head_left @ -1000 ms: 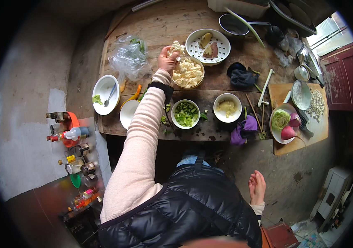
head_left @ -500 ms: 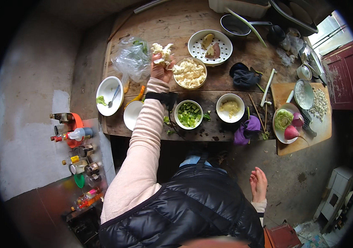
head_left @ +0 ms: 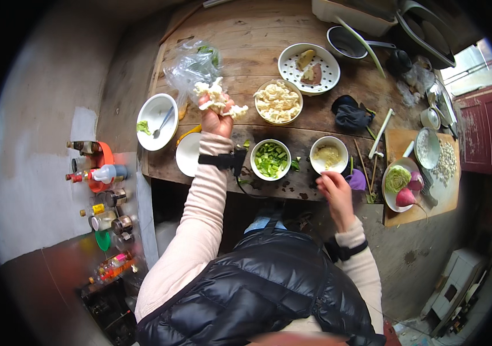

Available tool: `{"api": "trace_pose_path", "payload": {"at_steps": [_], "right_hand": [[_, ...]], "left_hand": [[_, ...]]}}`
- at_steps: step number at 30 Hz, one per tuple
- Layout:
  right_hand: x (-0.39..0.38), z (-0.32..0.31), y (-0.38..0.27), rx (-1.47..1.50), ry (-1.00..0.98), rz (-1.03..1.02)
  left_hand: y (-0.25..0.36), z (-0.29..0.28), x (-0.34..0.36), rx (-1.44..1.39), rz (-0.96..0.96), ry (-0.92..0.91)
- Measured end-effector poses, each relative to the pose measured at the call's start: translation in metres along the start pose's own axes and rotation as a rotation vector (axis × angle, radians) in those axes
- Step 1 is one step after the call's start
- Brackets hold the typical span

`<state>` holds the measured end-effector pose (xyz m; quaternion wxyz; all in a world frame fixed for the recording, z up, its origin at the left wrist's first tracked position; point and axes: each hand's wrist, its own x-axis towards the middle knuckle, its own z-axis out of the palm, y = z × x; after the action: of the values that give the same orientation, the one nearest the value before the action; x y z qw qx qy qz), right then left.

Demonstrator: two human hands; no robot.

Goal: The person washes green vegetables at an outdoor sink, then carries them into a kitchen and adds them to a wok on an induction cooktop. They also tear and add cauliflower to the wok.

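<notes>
Left hand (head_left: 216, 118): arm stretched forward, fingers closed in a grip.
Right hand (head_left: 333, 189): low, loosely curled, empty.

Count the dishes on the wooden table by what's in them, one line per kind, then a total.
Bowl of cauliflower pieces: 1
Bowl of chopped greens: 1
Bowl of yellowish paste: 1
Perforated white dish with two food pieces: 1
White bowl with spoon: 1
Plate with cabbage and radishes: 1
Total: 6
</notes>
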<state>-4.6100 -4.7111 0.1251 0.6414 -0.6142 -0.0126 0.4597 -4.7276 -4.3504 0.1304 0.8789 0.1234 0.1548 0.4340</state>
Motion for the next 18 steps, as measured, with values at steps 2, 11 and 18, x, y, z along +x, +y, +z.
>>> {"api": "trace_pose_path", "payload": {"at_steps": [2,11,18], "right_hand": [[0.024,0.049,-0.009,0.052,-0.134,0.014],[0.061,0.168,-0.029,0.074,-0.409,0.083],[0.081,0.156,-0.013,0.177,-0.411,0.192]], "left_hand": [[-0.01,-0.004,-0.023,0.014,0.016,0.071],[-0.015,-0.006,-0.057,0.023,-0.064,0.026],[-0.01,-0.009,-0.057,0.091,-0.087,0.048]]}}
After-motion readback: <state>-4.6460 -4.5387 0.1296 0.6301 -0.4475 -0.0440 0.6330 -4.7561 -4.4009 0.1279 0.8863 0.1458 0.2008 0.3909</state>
